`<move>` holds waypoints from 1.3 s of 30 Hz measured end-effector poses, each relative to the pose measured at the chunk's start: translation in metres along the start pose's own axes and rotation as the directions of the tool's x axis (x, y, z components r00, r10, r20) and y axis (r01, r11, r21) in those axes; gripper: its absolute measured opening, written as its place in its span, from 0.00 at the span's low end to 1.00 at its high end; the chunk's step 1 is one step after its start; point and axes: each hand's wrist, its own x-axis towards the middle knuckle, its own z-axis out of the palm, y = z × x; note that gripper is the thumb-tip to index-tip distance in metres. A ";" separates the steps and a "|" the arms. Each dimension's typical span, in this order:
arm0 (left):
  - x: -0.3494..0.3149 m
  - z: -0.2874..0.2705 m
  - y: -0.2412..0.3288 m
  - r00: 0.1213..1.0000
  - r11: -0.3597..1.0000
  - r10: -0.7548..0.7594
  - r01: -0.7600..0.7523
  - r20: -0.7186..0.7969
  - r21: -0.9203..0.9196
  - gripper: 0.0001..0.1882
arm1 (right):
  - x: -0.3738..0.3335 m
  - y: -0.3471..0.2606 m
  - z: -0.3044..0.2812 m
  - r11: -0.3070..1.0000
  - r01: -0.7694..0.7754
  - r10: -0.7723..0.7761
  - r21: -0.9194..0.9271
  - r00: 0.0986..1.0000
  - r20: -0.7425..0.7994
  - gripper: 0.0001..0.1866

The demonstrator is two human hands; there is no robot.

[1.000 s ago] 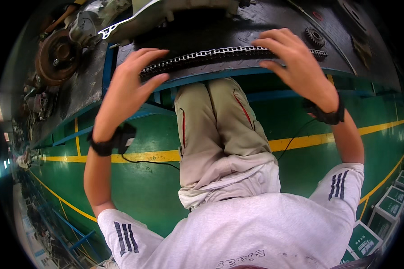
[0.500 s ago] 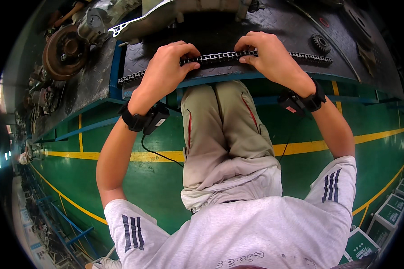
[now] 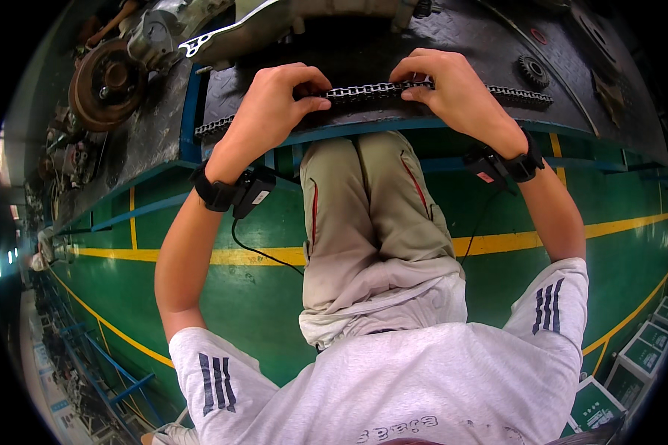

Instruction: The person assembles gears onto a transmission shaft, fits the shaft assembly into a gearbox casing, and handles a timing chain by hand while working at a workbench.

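Observation:
A long metal roller chain (image 3: 364,92) lies stretched from left to right near the front edge of the dark workbench (image 3: 467,44). My left hand (image 3: 280,96) pinches it left of the middle, thumb below and fingers above. To the right, my right hand (image 3: 441,85) grips the same chain in a like pinch. Between the hands a short length shows, bowed slightly upward. One end runs out past my left wrist, and the other lies on the bench beyond my right hand. The links right between my fingertips are mostly hidden.
A large metal casting (image 3: 334,13) sits behind the chain. A small gear (image 3: 533,71), a thin rod (image 3: 557,78) and a red ring (image 3: 538,35) lie at the right. On the left bench stands a rusty brake disc (image 3: 105,85). Boxes (image 3: 594,406) line the lower right.
Both hands keep hold of the chain. My left forearm has shifted slightly left, and my right hand has moved a little right and up.

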 end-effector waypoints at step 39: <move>-0.036 -0.017 -0.023 0.997 1.000 -0.019 0.021 -0.072 0.018 0.13 | -0.033 0.014 -0.036 0.974 0.000 0.008 -0.227 0.999 0.032 0.15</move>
